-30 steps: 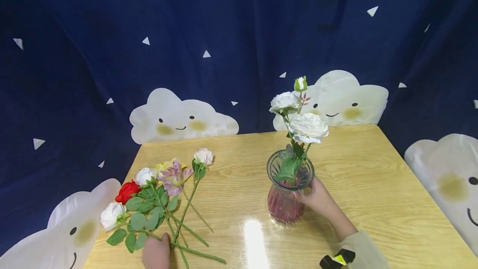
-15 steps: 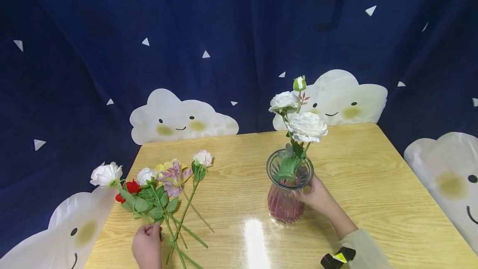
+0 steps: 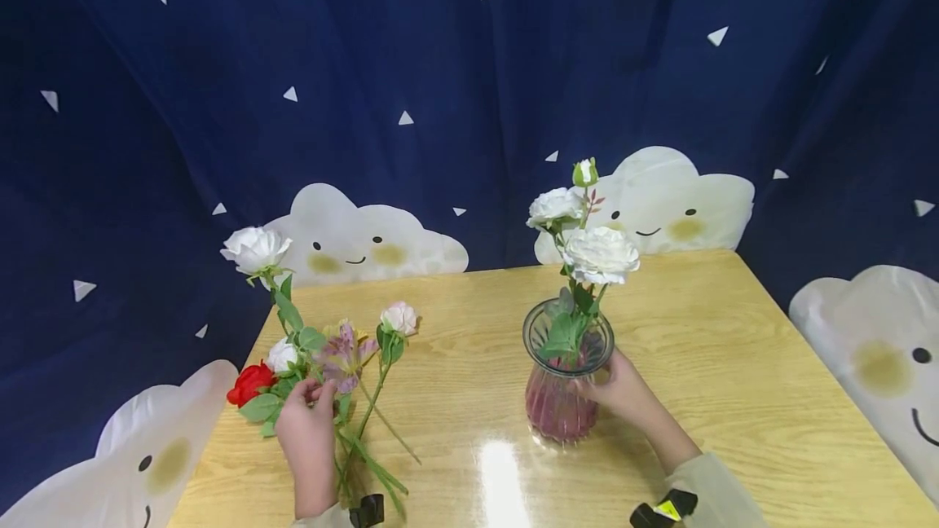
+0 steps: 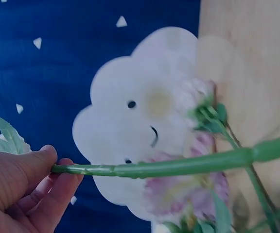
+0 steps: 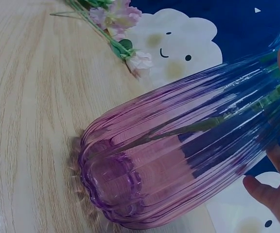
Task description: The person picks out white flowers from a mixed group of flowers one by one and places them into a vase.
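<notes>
My left hand (image 3: pixel 306 422) pinches the green stem (image 4: pixel 154 168) of an artificial white rose (image 3: pixel 257 251) between thumb and fingertips. The rose stands up above the other flowers, its head over the table's far left. My right hand (image 3: pixel 614 385) grips the neck of a ribbed glass vase (image 3: pixel 561 402), pink below and greyish blue at the rim. White flowers (image 3: pixel 601 255) and a green-and-white bud (image 3: pixel 585 172) stand in the vase. Through the glass in the right wrist view, a stem (image 5: pixel 179 130) slants toward the base.
On the table (image 3: pixel 455 332), left side, lie a red rose (image 3: pixel 251 384), a small white rose (image 3: pixel 282 355), a purple lily-like flower (image 3: pixel 345 357) and a pale pink rose (image 3: pixel 399 319) with crossing stems. Behind hangs a dark blue curtain (image 3: pixel 411 39) with cloud shapes.
My left hand has lifted the white rose off the pile, raising it and turning it upright toward the right. The right hand stays on the vase. The head view has tipped slightly.
</notes>
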{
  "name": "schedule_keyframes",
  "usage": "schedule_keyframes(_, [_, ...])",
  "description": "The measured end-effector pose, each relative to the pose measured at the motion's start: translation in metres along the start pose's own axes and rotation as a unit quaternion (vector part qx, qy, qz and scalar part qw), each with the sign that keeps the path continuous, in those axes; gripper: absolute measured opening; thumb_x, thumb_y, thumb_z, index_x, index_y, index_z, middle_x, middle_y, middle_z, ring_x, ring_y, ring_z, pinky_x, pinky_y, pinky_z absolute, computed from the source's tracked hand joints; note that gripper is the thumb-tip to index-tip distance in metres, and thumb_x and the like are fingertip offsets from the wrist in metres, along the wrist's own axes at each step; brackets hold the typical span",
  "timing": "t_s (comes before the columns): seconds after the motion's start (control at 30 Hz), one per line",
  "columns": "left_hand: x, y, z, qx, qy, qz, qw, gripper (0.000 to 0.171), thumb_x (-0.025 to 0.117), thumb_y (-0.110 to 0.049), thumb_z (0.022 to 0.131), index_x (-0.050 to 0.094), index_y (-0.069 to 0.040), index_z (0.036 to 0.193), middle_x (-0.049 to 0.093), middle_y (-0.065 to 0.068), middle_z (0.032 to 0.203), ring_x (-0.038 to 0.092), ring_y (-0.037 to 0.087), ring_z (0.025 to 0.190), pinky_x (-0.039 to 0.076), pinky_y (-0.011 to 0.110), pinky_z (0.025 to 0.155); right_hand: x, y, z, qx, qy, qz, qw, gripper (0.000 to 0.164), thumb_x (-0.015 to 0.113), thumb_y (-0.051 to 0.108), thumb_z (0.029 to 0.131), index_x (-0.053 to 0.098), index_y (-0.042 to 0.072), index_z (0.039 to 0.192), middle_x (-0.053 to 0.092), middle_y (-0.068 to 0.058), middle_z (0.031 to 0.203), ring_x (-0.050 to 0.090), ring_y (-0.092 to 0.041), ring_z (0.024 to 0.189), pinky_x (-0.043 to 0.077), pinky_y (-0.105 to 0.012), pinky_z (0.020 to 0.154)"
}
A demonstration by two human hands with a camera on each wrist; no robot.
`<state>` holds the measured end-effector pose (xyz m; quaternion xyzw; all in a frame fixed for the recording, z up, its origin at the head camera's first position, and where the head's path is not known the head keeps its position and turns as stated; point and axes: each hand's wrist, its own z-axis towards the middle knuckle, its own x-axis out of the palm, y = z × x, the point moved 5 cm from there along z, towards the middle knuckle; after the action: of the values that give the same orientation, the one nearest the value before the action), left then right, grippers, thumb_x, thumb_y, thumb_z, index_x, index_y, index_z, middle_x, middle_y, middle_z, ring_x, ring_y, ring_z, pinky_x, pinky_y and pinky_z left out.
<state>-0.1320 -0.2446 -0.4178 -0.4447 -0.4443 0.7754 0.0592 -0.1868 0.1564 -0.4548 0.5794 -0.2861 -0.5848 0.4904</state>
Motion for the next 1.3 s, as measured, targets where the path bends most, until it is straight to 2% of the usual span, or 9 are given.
schedule_keyframes(0.13, [0.002,-0.02,0.0,0.037,-0.018,-0.019,0.999,0.023,0.059,-0.02,0.082,0.063,0.0,0.093,0.067,0.017,0.081,0.057,0.012,0.057,0.042,0.024,0.049,0.0,-0.001,0.0,0.0,0.0,-0.002,1.0,0.076,0.069,0.017,0.071,0.029,0.003,0.134,0.045,-0.026,0.13,0.042,-0.045,0.119,0.031,-0.065,0.097])
schedule_keyframes(0.33, [0.004,-0.05,0.002,0.069,-0.018,-0.043,0.9965,0.024,0.057,-0.023,0.084,0.063,-0.002,0.094,0.067,0.016,0.083,0.063,0.026,0.073,0.051,0.038,0.06,0.001,-0.001,0.0,0.001,-0.002,-0.006,1.0,0.075,0.069,0.018,0.071,0.031,0.003,0.133,0.045,-0.026,0.13,0.041,-0.045,0.119,0.031,-0.065,0.097])
schedule_keyframes(0.5, [0.006,-0.078,0.005,0.095,-0.017,-0.071,0.9929,0.024,0.058,-0.024,0.083,0.064,-0.004,0.095,0.068,0.015,0.083,0.063,0.024,0.073,0.052,0.041,0.065,0.002,-0.001,-0.001,0.0,-0.001,-0.004,1.0,0.074,0.069,0.017,0.071,0.031,0.003,0.133,0.045,-0.026,0.13,0.041,-0.045,0.119,0.031,-0.065,0.097])
schedule_keyframes(0.73, [0.014,-0.118,0.0,0.137,-0.002,-0.119,0.9835,0.025,0.061,-0.027,0.081,0.064,-0.007,0.095,0.068,0.012,0.082,0.063,0.021,0.071,0.052,0.038,0.061,0.002,-0.001,-0.001,-0.004,0.003,0.002,1.0,0.073,0.068,0.017,0.072,0.031,0.005,0.134,0.045,-0.024,0.131,0.041,-0.045,0.12,0.031,-0.066,0.097])
schedule_keyframes(0.9, [0.022,-0.151,-0.011,0.192,0.011,-0.163,0.9677,0.022,0.061,-0.026,0.081,0.064,-0.007,0.092,0.068,0.011,0.079,0.063,0.019,0.068,0.053,0.036,0.06,0.002,-0.001,0.0,-0.007,0.004,0.001,1.0,0.074,0.068,0.016,0.072,0.03,0.005,0.134,0.045,-0.025,0.131,0.041,-0.045,0.12,0.032,-0.065,0.097])
schedule_keyframes(1.1, [0.033,-0.186,-0.029,0.253,0.03,-0.211,0.9438,0.021,0.059,-0.026,0.082,0.064,-0.007,0.089,0.067,0.009,0.077,0.062,0.015,0.066,0.054,0.031,0.061,0.002,-0.003,-0.001,-0.006,-0.004,-0.001,1.0,0.072,0.069,0.016,0.071,0.033,0.001,0.131,0.047,-0.027,0.127,0.043,-0.045,0.118,0.033,-0.064,0.096])
schedule_keyframes(1.3, [0.028,-0.217,-0.044,0.322,-0.006,-0.252,0.9125,0.023,0.057,-0.027,0.084,0.065,-0.006,0.089,0.065,0.008,0.071,0.059,0.012,0.062,0.052,0.027,0.056,0.002,-0.001,-0.001,-0.015,0.0,0.003,1.0,0.071,0.068,0.016,0.072,0.033,0.004,0.132,0.048,-0.025,0.128,0.043,-0.044,0.118,0.033,-0.064,0.096])
